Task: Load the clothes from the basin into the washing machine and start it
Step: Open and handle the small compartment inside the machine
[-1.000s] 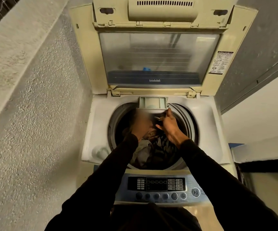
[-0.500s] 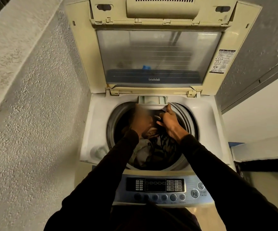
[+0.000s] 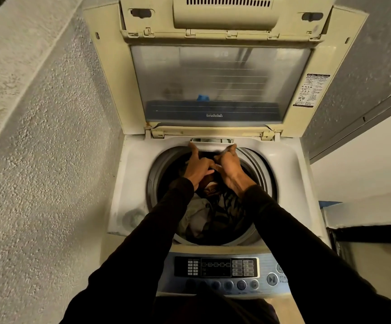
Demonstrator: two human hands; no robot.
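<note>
Clothes [image 3: 201, 220] lie piled inside the drum [image 3: 260, 174] of the washer [image 3: 129, 183], filling its lower half: a pale grey piece at 7 o'clock of the opening, dark patterned fabric at 5 o'clock, a brown piece near centre under the hands. No basin in view.

Both hands are over the drum's 12 o'clock edge. Left hand [image 3: 198, 168]: index finger straight, its tip touching the front of the drawer [image 3: 211, 146]; remaining fingers curled under the palm. Whether they hold cloth, I cannot tell. Right hand [image 3: 229, 166]: fingers bent, knuckles up, tips at the drawer's right corner, with a bit of dark stuff at the fingertips; whether this is a grip or plain contact, I cannot tell. The two hands touch or nearly touch at the thumbs. Both sleeves [image 3: 295, 242] are black.

The drawer sits at the 12 o'clock rim, pushed nearly flush under the hinge. Lid [image 3: 218, 85] stands open and upright behind it, clear window, warning label [image 3: 310, 90] at its 3 o'clock edge. A round cap [image 3: 135, 216] is set in the top deck at 8 o'clock of the drum.

Panel [image 3: 218, 270] runs along 6 o'clock: dark display, a row of round buttons below, start/pause button [image 3: 271, 279] at its right end. Rough plaster wall [image 3: 37, 160] at 9 o'clock, close beside the washer.
</note>
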